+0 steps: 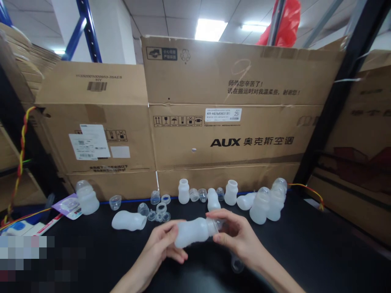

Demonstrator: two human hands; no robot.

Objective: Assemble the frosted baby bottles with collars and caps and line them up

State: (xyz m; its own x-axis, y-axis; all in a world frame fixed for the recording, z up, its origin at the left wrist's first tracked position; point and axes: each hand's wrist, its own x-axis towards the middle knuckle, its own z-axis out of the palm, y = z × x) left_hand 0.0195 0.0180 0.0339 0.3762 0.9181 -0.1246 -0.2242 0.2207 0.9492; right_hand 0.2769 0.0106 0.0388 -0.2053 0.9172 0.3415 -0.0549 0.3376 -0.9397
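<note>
A translucent white baby bottle (193, 232) lies nearly sideways between my two hands above the black table. My left hand (160, 244) grips its base end, thumb on the near side. At the neck, the fingers of my right hand (235, 232) close around the clear collar and teat (215, 226), partly hiding them. Beneath my right hand a clear dome cap (237, 263) rests on the table. Beyond my left hand lie an uncapped bottle (128, 220) on its side and several clear rings (161, 208) and small parts.
Along the back stand open bottles (183, 191), loose clear caps (115, 202) and, at right, several capped bottles (259, 206). Another capped bottle (87, 199) is at left beside a purple packet (69, 204). Cardboard (250, 162) walls off the rear; wires (314, 191) run at the right.
</note>
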